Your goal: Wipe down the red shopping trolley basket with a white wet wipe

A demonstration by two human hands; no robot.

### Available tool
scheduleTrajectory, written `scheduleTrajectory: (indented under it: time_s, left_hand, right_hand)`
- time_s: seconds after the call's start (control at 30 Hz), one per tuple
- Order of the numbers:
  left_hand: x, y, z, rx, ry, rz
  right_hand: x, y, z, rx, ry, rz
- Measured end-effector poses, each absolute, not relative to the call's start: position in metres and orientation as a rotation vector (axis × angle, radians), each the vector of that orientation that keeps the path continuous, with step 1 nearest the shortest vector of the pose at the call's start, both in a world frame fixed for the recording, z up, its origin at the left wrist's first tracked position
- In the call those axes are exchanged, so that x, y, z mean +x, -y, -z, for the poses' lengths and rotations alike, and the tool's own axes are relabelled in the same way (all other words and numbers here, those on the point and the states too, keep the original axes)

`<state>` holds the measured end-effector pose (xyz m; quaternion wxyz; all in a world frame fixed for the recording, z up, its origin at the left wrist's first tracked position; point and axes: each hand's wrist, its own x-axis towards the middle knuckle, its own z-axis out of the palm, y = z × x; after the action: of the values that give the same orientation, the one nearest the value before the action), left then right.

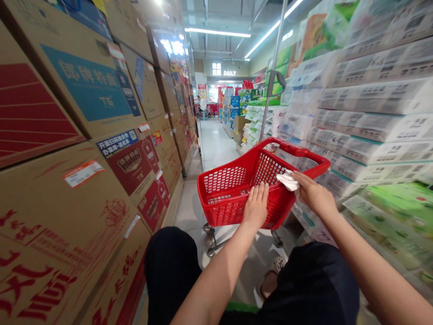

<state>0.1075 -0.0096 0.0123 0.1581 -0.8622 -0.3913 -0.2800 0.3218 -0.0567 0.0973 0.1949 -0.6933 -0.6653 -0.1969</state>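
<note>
A red plastic shopping cart [225, 212] stands side-on in front of my knees, its basket of perforated walls with nothing visible inside. My left hand [256, 205] lies on the near rim, fingers stretched out over the edge. At the handle end, my right hand [313, 192] pinches a white cloth or tissue [288, 180] against the cart's upper edge. Which of the two materials it is, I cannot tell. The cart's handle [320, 168] rises just beyond my right hand.
Stacked cardboard cartons [111, 185] wall the left side. Plastic-wrapped tissue packs [375, 126] are piled on the right, with green packs [399, 212] lower down. A glass door with a grey lock fitting [274, 83] stands behind the cart. Beyond it, a tiled aisle [216, 135] runs back.
</note>
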Motion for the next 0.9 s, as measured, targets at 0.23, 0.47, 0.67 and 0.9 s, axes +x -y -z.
scheduleTrajectory:
  time_s: [0.23, 0.47, 0.67, 0.9]
  left_hand:
    - [0.115, 0.011, -0.01, -2.456, 1.174, 0.768]
    - [0.105, 0.013, -0.015, -2.456, 1.122, 0.763]
    - [0.116, 0.012, -0.012, -2.457, 1.157, 0.798]
    - [0.112, 0.011, -0.01, -2.483, 1.13, 0.725]
  right_hand:
    - [0.277, 0.059, -0.069, -1.921, 1.925, 0.535]
    - [0.305, 0.053, -0.091, -1.925, 1.974, 0.58]
    - [0.312, 0.051, -0.101, -2.075, 1.829, 0.659]
    - [0.255, 0.058, -0.07, -1.857, 2.061, 0.412]
